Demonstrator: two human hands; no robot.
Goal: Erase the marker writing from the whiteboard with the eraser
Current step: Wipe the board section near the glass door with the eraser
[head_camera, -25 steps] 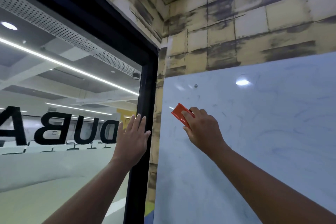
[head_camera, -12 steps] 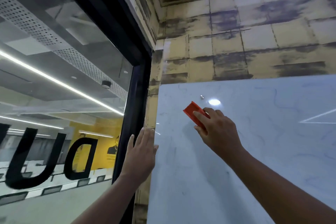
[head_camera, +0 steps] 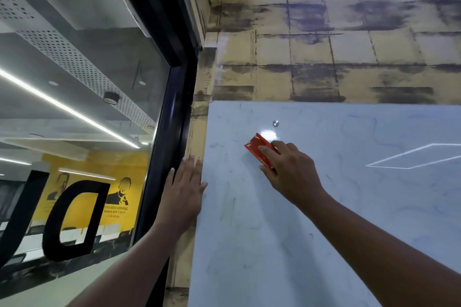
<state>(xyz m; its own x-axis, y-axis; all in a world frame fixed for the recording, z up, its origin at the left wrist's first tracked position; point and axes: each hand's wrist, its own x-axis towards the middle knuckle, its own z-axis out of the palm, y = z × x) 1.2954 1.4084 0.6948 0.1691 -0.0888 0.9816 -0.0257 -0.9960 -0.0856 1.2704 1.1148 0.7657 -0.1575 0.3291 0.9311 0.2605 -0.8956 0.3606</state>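
A glossy whiteboard (head_camera: 349, 207) hangs on the wall, with faint blue and grey marker smears across it. My right hand (head_camera: 291, 172) grips a red eraser (head_camera: 257, 147) and presses it flat on the board near its upper left corner. My left hand (head_camera: 183, 189) lies flat with straight fingers on the wall strip at the board's left edge, holding nothing.
A black window frame (head_camera: 169, 132) with a glass pane (head_camera: 74, 107) stands left of the board. Yellow block-patterned wall (head_camera: 324, 45) rises above it. A small metal mounting stud (head_camera: 275, 123) sits just above the eraser.
The eraser in my right hand has slid up the board toward its top left corner. My left hand has shifted right from the glass to the board's left edge.
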